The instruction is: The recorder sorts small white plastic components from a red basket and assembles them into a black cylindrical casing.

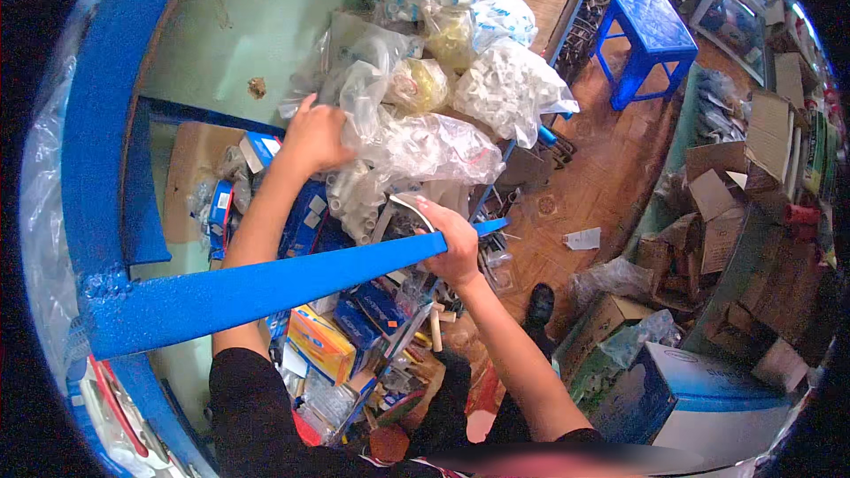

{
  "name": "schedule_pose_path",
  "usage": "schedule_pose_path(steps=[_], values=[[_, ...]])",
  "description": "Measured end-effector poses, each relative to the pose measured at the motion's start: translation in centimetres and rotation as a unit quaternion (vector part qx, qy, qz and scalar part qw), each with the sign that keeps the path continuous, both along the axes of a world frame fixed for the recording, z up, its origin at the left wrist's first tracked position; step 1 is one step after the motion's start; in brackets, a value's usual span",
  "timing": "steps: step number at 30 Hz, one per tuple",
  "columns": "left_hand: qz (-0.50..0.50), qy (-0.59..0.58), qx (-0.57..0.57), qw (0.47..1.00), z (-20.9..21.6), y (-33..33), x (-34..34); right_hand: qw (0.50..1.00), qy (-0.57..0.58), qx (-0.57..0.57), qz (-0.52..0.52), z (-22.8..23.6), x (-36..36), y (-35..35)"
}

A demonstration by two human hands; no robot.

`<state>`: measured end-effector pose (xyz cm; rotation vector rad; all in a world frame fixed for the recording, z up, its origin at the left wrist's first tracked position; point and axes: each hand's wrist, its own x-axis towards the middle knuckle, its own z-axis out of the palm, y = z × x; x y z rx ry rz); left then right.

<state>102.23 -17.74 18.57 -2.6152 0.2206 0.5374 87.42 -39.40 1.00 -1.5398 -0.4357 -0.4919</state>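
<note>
My left hand (317, 138) is reaching over the shelf, slightly blurred, with its fingers closed against the loose plastic of a clear bag (361, 93). One finger sticks up from that hand. Below the bag lie several white plastic pipe fittings (356, 204). My right hand (450, 241) lies across a blue metal bar (266, 296) near its far end. Between its fingers is a thin, curved white piece (412, 209); the kind cannot be made out. A clear bag of pale parts (438, 149) rests just beyond this hand.
More bags of white fittings (509, 88) are heaped at the back. Blue boxes (305, 217) and an orange-and-yellow box (320, 343) sit under the bar. On the tiled floor (553, 204) at right stand a blue stool (651, 35) and open cartons (708, 221).
</note>
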Motion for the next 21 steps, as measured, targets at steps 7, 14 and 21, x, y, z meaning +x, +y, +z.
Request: schedule_pose_path(steps=[7,14,21], values=[[-0.106,-0.154,-0.167,0.968,7.7,-2.0,-0.1,0.999,0.032,-0.010,0.027,0.9,-0.2,0.1],[0.175,-0.079,-0.952,0.240,5.2,-4.5,-14.2,0.983,0.045,-0.082,0.157,1.4,0.6,-3.8],[0.010,-0.386,-0.857,0.340,6.2,-17.3,-17.3,0.994,0.072,0.078,0.035,4.7,11.9,-11.2]])
